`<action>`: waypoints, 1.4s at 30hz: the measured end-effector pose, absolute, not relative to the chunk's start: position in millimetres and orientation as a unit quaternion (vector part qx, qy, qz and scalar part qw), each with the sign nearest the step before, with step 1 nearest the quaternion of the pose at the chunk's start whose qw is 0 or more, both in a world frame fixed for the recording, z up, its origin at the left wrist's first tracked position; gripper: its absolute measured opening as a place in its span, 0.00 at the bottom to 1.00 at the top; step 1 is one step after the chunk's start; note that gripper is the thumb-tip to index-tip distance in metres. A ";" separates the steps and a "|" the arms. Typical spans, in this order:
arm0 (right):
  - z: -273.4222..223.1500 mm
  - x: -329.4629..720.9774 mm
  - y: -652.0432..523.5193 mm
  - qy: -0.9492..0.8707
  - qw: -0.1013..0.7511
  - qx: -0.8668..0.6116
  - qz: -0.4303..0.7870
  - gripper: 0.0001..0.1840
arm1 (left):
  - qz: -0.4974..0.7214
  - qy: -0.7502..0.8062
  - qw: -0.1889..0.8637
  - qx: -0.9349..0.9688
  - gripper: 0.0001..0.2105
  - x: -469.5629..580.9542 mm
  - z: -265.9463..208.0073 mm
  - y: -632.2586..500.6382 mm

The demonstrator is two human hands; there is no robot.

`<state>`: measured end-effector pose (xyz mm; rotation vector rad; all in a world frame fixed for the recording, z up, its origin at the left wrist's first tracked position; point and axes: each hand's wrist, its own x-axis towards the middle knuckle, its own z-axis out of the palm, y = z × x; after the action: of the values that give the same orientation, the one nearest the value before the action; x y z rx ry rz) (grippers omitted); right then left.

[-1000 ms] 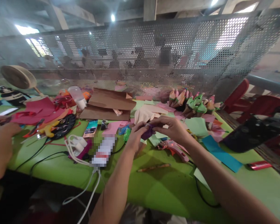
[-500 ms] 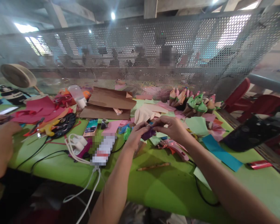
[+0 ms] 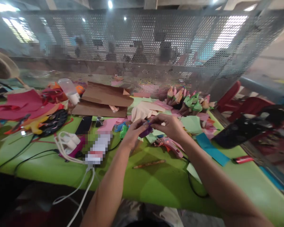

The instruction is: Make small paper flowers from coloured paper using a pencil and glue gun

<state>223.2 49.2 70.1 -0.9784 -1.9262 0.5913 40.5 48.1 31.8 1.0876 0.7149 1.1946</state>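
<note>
Left hand: pinching a purple piece
Right hand: pinching its upper end
Paper bundles: look finished
Purple piece: seemingly unfinished

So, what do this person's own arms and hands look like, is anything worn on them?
The left arm and right arm are bare, with no sleeves, watch or bracelet showing. The left hand and right hand wear no gloves. Any ring is too small to make out.
</note>
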 end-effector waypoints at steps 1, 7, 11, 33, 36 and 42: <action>70.3 222.8 49.3 -0.778 0.432 -0.393 0.232 0.04 | 0.526 0.314 0.629 0.478 0.20 40.8 32.0 48.5; 66.7 220.5 52.9 -0.758 0.438 -0.390 0.287 0.08 | 0.542 0.323 0.619 0.468 0.21 41.2 32.5 48.7; 65.1 219.7 55.0 -0.730 0.435 -0.367 0.378 0.15 | 0.550 0.339 0.615 0.452 0.22 40.8 29.5 50.5; 54.6 215.8 57.5 -0.729 0.426 -0.440 0.305 0.08 | 0.549 0.397 0.483 0.555 0.12 40.7 25.4 53.2; 53.8 215.8 60.9 -0.702 0.429 -0.425 0.378 0.13 | 0.551 0.399 0.483 0.552 0.12 39.9 24.4 53.9; 56.6 218.1 64.5 -0.690 0.439 -0.393 0.421 0.21 | 0.567 0.383 0.534 0.497 0.16 39.7 26.5 53.3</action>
<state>218.1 64.5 56.6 -0.9764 -1.7146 1.0450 39.7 53.3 26.5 1.1835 0.9133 1.3500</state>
